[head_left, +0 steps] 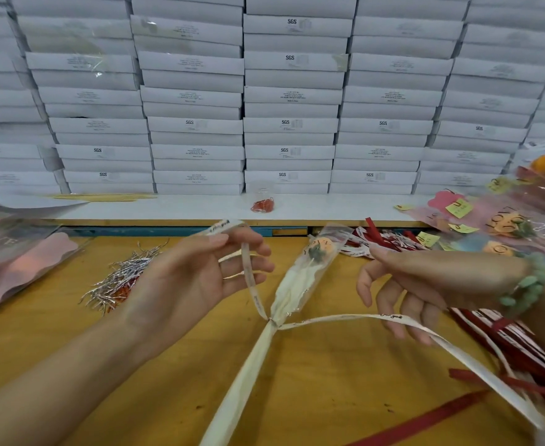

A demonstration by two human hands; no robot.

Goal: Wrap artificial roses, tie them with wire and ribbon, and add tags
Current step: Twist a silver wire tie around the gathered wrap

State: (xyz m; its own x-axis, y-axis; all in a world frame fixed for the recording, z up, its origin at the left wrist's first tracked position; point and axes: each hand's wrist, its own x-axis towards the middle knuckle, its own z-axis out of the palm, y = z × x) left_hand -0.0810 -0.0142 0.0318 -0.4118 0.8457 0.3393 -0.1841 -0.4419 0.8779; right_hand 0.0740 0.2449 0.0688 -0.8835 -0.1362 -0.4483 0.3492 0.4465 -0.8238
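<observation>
A wrapped orange rose (316, 252) in a clear and cream sleeve lies on the yellow table (174, 391), bloom pointing away from me. A cream printed ribbon (354, 318) is knotted round its stem at the narrow waist. My left hand (200, 278) pinches one ribbon end between thumb and fingers, lifted up and left of the knot. My right hand (406, 284) hovers right of the rose, fingers loosely curled, with the other ribbon end running under it toward the lower right; whether it holds that end is unclear.
Silver wire ties (119, 278) lie in a pile at the left. Red and white ribbons (506, 342) are heaped at the right. Finished wrapped roses with yellow tags (457, 208) sit at the far right, pink wrapping sheets (16, 265) at the left. Stacked white boxes (290, 98) form a wall behind.
</observation>
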